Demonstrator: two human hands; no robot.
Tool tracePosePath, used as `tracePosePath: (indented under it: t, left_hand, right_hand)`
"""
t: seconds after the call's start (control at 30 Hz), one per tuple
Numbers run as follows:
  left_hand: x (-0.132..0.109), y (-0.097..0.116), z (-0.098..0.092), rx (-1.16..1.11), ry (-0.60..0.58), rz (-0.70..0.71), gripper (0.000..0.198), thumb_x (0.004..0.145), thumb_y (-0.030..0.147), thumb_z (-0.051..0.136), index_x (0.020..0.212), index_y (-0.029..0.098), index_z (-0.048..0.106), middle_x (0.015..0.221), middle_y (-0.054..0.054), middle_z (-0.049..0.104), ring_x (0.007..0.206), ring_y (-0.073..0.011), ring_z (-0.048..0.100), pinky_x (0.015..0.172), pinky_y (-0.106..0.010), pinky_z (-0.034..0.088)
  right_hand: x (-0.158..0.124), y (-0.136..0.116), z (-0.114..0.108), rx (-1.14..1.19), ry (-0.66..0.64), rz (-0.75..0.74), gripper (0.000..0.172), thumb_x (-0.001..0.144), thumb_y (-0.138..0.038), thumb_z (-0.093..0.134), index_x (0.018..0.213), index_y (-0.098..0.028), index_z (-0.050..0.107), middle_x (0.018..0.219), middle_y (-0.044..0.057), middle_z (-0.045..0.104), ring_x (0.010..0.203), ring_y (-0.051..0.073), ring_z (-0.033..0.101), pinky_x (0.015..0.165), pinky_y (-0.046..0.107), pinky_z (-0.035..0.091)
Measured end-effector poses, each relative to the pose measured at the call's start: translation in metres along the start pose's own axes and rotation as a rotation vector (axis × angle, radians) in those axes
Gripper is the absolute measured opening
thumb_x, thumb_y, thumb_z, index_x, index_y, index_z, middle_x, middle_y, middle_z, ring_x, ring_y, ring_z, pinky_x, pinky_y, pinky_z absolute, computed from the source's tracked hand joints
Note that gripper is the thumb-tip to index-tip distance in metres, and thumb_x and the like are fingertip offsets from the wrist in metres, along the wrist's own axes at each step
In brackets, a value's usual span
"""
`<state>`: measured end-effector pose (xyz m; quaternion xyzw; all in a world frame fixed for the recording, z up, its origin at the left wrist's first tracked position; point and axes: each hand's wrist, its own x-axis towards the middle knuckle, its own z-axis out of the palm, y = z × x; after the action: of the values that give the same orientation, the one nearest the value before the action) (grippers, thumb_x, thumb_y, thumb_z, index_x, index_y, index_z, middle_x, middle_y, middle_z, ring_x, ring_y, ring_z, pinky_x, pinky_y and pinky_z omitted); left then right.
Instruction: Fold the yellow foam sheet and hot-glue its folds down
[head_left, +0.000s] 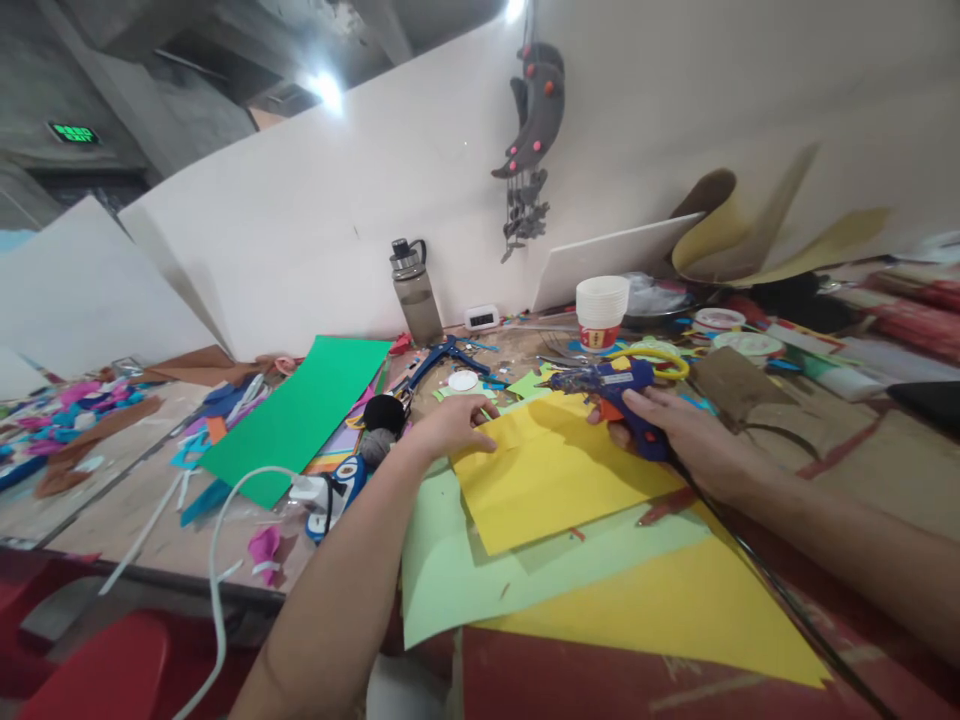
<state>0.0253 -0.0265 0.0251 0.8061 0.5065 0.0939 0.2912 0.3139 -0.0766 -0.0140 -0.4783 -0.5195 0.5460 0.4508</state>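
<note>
My right hand [679,435] is wrapped round the grip of a blue hot-glue gun [611,385], whose nozzle points left over the far edge of a yellow paper sheet [555,475]. My left hand [454,425] presses down on the far left corner of that yellow sheet, fingers curled onto it. The sheet lies on a pale green sheet [480,575], and a larger yellow sheet [675,610] lies nearer me. A black cord [780,590] runs from the gun back along my right forearm.
A dark green sheet [300,415] lies to the left. At the back stand a water bottle [415,290], stacked paper cups [601,310] and yellow-handled scissors [660,360]. Paper scraps and a white cable [217,560] litter the table's left side. A moon-shaped ornament [536,110] hangs on the white wall.
</note>
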Motion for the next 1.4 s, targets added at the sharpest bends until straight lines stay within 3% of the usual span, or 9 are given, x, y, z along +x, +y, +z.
tracePosePath:
  t: [0.17,0.3,0.67,0.8,0.97,1.13,1.4]
  left_hand:
    - [-0.003,0.011,-0.001,0.183,0.078,0.183,0.046,0.064,0.031,0.077,0.106,0.019,0.066,0.112,-0.006,0.064,0.097,-0.0203,0.058,0.084,-0.031,0.046]
    - [-0.009,0.019,-0.001,0.231,-0.095,0.179,0.048,0.065,0.047,0.078,0.102,0.019,0.066,0.102,-0.005,0.064,0.087,-0.0190,0.059,0.077,-0.029,0.046]
    - [-0.009,0.019,0.000,0.301,-0.076,0.223,0.022,0.078,0.035,0.066,0.091,0.017,0.067,0.094,-0.005,0.063,0.083,-0.0162,0.059,0.073,-0.026,0.044]
    - [-0.007,0.019,0.002,0.292,-0.064,0.220,0.021,0.078,0.034,0.065,0.091,0.017,0.067,0.096,-0.005,0.064,0.084,-0.0163,0.059,0.073,-0.026,0.044]
    - [-0.007,0.019,0.003,0.290,-0.065,0.221,0.020,0.078,0.034,0.064,0.090,0.018,0.068,0.096,-0.005,0.065,0.085,-0.0164,0.060,0.074,-0.027,0.044]
    - [-0.006,0.019,0.002,0.314,-0.062,0.229,0.020,0.080,0.034,0.063,0.090,0.019,0.069,0.097,-0.004,0.065,0.087,-0.0166,0.059,0.076,-0.027,0.045]
    - [-0.005,0.018,0.000,0.331,-0.093,0.270,0.020,0.081,0.029,0.061,0.094,0.018,0.070,0.098,-0.004,0.066,0.086,-0.0154,0.061,0.081,-0.026,0.045]
  right_hand:
    - [-0.005,-0.010,0.003,-0.141,0.007,-0.094,0.050,0.077,-0.068,0.058,0.085,-0.019,0.065,0.063,0.001,0.056,0.051,0.010,0.040,0.043,0.025,0.027]
    - [-0.007,-0.015,0.003,-0.241,-0.047,-0.143,0.053,0.079,-0.070,0.054,0.079,-0.018,0.065,0.060,0.002,0.054,0.053,0.011,0.041,0.048,0.026,0.032]
    - [-0.012,-0.028,-0.005,-0.646,-0.148,-0.257,0.056,0.084,-0.070,0.045,0.077,-0.020,0.068,0.061,0.001,0.050,0.054,0.014,0.043,0.049,0.027,0.031]
    - [-0.018,-0.035,-0.002,-0.824,-0.187,-0.315,0.051,0.083,-0.068,0.046,0.074,-0.022,0.067,0.063,0.003,0.056,0.060,0.018,0.049,0.054,0.029,0.035]
    - [-0.023,-0.034,0.004,-0.864,-0.185,-0.276,0.043,0.086,-0.061,0.046,0.077,-0.023,0.064,0.076,0.007,0.066,0.072,0.024,0.058,0.062,0.035,0.043]
    - [-0.023,-0.027,0.005,-0.917,-0.175,-0.276,0.038,0.088,-0.058,0.046,0.083,-0.023,0.061,0.081,0.009,0.068,0.074,0.025,0.060,0.065,0.036,0.044]
    - [-0.030,-0.023,0.034,-1.037,-0.144,-0.340,0.032,0.089,-0.050,0.043,0.082,-0.022,0.057,0.081,0.011,0.067,0.072,0.026,0.061,0.061,0.033,0.041]
